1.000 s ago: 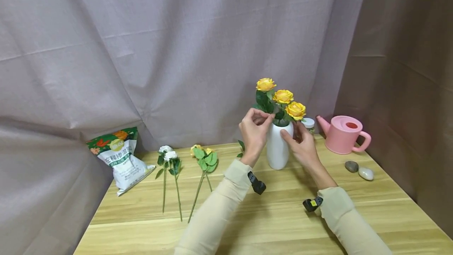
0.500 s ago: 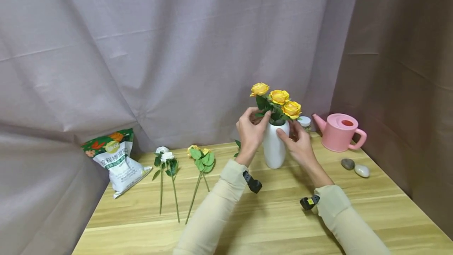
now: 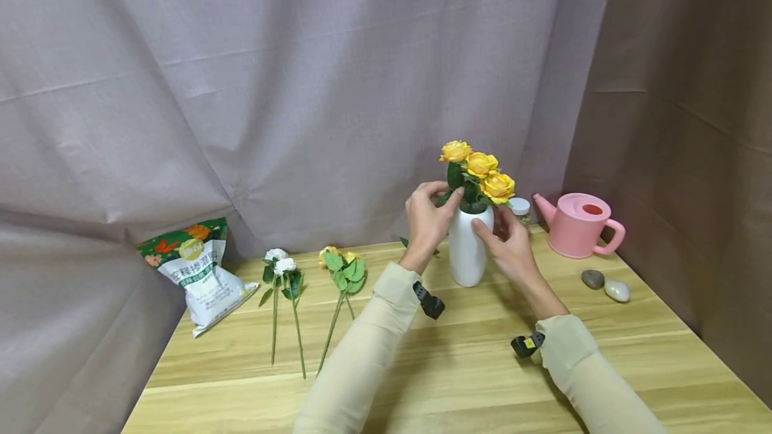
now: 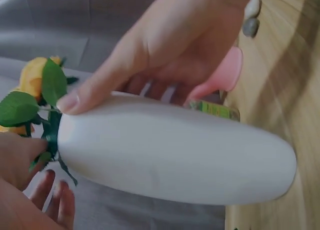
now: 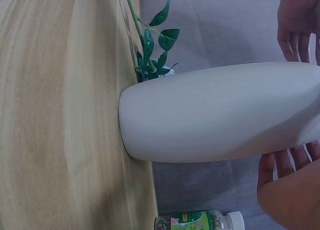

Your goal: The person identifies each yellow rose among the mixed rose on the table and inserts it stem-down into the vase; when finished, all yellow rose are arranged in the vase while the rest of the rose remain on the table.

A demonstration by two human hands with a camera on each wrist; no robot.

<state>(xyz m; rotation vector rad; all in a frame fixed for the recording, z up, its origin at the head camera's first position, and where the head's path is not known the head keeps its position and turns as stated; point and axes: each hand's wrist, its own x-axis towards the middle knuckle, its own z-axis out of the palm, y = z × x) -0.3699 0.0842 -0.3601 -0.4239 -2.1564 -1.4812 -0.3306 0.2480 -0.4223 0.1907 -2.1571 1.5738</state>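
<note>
A white vase stands upright on the wooden table, with three yellow roses rising from its mouth. My right hand holds the vase near its top; its thumb lies along the upper wall, fingers behind. At the mouth's left side, my left hand pinches the stem of the leftmost rose among green leaves. The exact pinch point is partly hidden by leaves. The right wrist view shows the vase base resting on the table.
A pink watering can, a lidded jar and two stones are to the right. Leftward lie white roses, yellow roses with leaves and a printed bag. Another leafy stem lies behind the vase.
The leftmost rose dips, then shifts right toward the other two, with my left hand moving slightly at its stem. My right hand stays on the vase. The head view has shifted a little.
</note>
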